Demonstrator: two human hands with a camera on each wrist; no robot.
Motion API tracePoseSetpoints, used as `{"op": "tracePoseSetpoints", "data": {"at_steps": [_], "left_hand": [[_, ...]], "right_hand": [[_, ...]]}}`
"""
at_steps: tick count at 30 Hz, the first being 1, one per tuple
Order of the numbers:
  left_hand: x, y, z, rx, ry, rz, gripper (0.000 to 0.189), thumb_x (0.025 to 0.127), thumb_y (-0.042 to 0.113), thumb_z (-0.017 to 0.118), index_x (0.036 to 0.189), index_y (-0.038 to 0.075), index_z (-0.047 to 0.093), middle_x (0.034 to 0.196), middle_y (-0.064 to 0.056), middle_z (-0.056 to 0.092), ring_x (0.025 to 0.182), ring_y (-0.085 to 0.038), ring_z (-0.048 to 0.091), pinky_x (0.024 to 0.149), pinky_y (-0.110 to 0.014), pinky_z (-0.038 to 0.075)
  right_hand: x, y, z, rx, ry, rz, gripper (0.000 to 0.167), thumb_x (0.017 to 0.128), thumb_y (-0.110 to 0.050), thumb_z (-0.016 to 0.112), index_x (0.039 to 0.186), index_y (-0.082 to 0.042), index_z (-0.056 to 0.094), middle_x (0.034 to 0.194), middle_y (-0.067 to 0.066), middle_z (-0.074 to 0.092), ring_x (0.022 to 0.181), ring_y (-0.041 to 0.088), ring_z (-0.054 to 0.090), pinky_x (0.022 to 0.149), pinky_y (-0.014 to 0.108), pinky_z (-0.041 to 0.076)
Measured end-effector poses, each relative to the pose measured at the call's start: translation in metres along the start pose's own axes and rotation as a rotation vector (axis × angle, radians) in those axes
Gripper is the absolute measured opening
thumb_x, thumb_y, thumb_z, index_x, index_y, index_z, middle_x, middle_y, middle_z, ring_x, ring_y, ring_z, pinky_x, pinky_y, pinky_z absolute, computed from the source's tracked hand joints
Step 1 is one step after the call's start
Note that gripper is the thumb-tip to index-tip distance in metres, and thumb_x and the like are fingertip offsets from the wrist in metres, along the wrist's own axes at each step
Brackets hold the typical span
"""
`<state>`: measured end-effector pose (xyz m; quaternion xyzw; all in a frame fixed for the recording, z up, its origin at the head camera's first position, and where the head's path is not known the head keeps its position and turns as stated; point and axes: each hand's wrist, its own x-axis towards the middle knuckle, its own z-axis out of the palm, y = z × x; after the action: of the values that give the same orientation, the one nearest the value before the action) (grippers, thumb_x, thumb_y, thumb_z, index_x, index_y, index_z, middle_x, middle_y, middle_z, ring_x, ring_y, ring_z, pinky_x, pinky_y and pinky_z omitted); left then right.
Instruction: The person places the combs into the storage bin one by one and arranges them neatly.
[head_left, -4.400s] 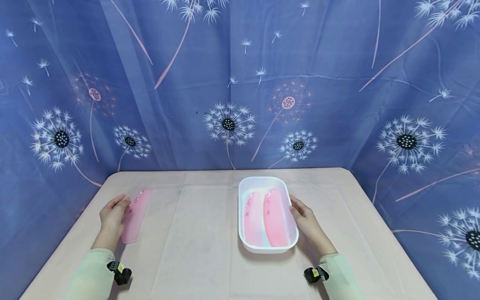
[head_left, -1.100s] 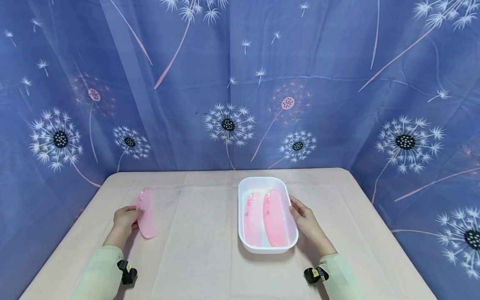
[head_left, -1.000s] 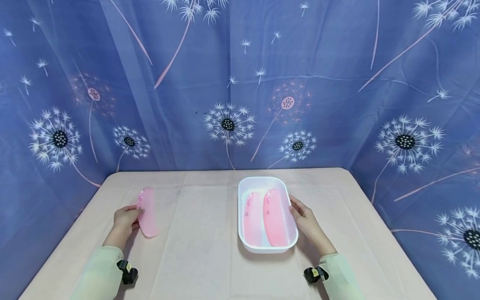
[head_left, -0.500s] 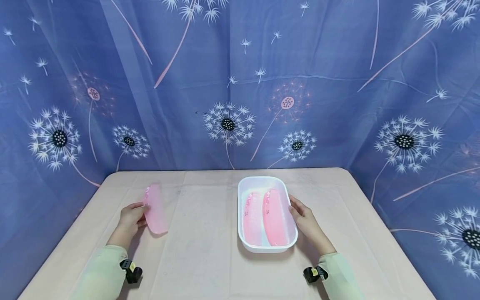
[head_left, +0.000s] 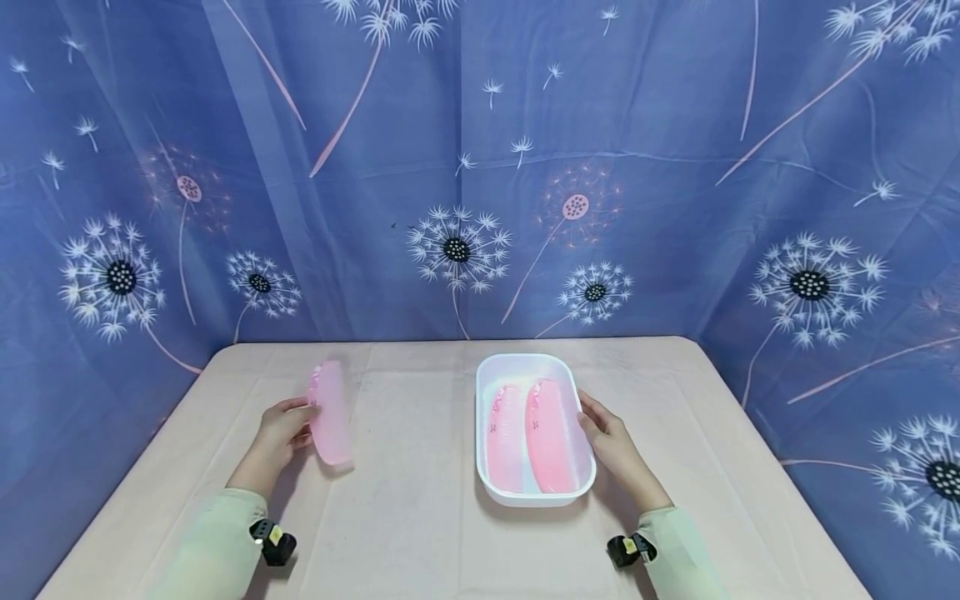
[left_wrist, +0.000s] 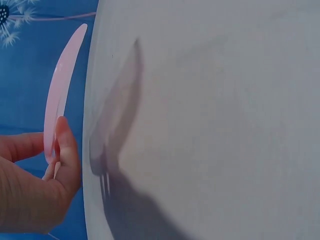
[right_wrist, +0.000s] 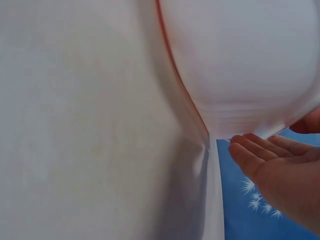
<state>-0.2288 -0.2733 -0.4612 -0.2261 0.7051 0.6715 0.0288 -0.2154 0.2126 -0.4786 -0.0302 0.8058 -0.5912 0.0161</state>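
Observation:
A pink comb (head_left: 331, 417) is pinched between the thumb and fingers of my left hand (head_left: 279, 435), over the left part of the table. In the left wrist view the comb (left_wrist: 59, 90) stands on end in the fingers, its shadow falling apart from it on the cloth. My right hand (head_left: 613, 447) holds the right side of a white plastic tray (head_left: 534, 367), thumb at the rim and fingers along the outer wall. Inside lie two more pink combs side by side, one paler (head_left: 507, 454) and one brighter (head_left: 552, 446). The right wrist view shows the tray's outside (right_wrist: 245, 55) above the fingertips.
A pale pink cloth (head_left: 408, 467) covers the table, with a stretch of it between the left hand and the tray. Blue curtains (head_left: 360, 275) with dandelion prints enclose the back and both sides. Each sleeve carries a small black wrist camera (head_left: 276, 546).
My left hand has brought the comb to the right and slightly away from me, turning it from its earlier slant. The right hand and the tray have stayed in place.

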Motion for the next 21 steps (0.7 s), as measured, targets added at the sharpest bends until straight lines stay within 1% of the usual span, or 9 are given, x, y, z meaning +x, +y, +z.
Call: {"op": "tracePoseSetpoints", "data": {"at_steps": [4,10,19,21], "left_hand": [[-0.004,0.002,0.006,-0.031,-0.037,0.008,0.049,0.091,0.001,0.055,0.133,-0.012,0.034,0.065,0.005,0.055,0.053,-0.004,0.052,0.048,-0.016,0.048],[-0.007,0.005,0.018,-0.056,-0.066,0.026,0.047,0.091,-0.001,0.055,0.132,-0.011,0.036,0.062,0.006,0.054,0.05,-0.002,0.05,0.046,-0.014,0.047],[-0.01,0.008,0.037,-0.034,-0.084,0.058,0.046,0.09,-0.001,0.055,0.131,-0.012,0.038,0.065,0.005,0.055,0.051,-0.003,0.05,0.047,-0.016,0.047],[-0.01,0.009,0.04,-0.032,-0.096,0.066,0.046,0.09,-0.001,0.055,0.131,-0.012,0.038,0.065,0.005,0.056,0.051,-0.003,0.051,0.047,-0.016,0.048]], "right_hand": [[0.0,0.0,-0.001,-0.005,-0.003,-0.001,0.048,0.102,-0.01,0.043,0.147,0.001,0.032,0.143,0.028,0.04,0.132,0.039,0.04,0.109,0.045,0.035],[0.0,-0.001,-0.001,0.003,-0.008,0.0,0.048,0.102,-0.01,0.043,0.147,0.001,0.032,0.144,0.027,0.039,0.133,0.039,0.039,0.109,0.043,0.034],[-0.001,-0.002,-0.001,-0.002,-0.007,-0.003,0.048,0.102,-0.01,0.043,0.147,0.001,0.032,0.144,0.027,0.039,0.133,0.039,0.039,0.109,0.044,0.034],[-0.001,-0.002,-0.001,-0.001,-0.005,-0.005,0.048,0.102,-0.01,0.044,0.147,0.001,0.032,0.144,0.027,0.039,0.133,0.039,0.039,0.109,0.044,0.034]]}}
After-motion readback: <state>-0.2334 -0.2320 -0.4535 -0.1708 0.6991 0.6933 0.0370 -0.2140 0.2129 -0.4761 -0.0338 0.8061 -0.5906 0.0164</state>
